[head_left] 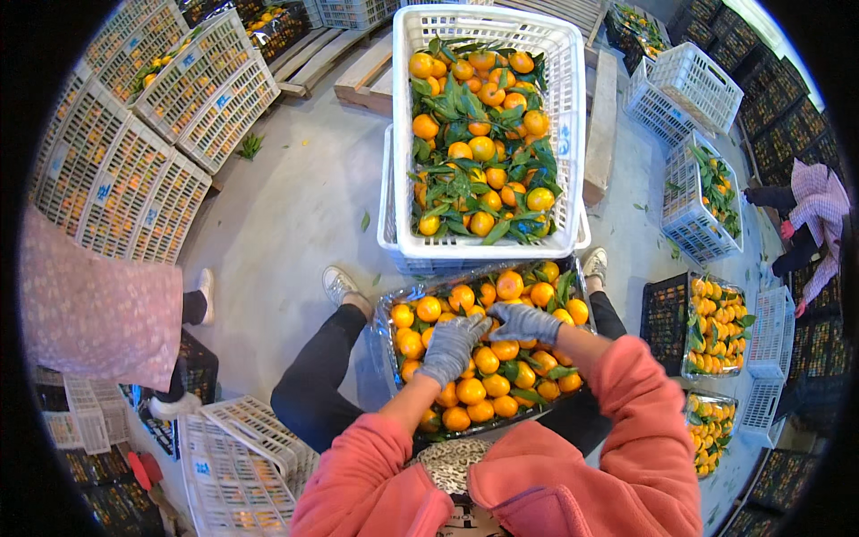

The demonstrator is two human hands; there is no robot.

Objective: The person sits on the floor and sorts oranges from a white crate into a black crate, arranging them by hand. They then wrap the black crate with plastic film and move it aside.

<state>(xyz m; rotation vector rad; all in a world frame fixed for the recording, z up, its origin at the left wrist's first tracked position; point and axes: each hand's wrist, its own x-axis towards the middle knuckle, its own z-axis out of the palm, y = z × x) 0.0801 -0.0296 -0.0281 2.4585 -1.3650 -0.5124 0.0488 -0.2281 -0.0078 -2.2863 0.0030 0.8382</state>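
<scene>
A plastic-lined crate (384, 335) full of mandarins (470, 391) stands between my legs. Green leaves lie among the fruit. Both of my hands wear grey gloves and rest on the fruit near the middle of this crate. My left hand (451, 348) reaches in from the left, its fingertips close to the other hand. My right hand (527, 323) lies bent over the fruit from the right. Whether either hand grips a mandarin is hidden under the fingers. Just beyond stands a white plastic crate (570, 134), raised on another crate, holding mandarins with leafy stems (463, 181).
Stacked white crates (107, 181) of fruit rise at the left, beside a person in a pink garment (107, 302). Wooden pallets (600, 127) lie behind the raised crate. At the right are filled crates (718, 329) and another person (815, 215). White crates (235, 463) stand lower left.
</scene>
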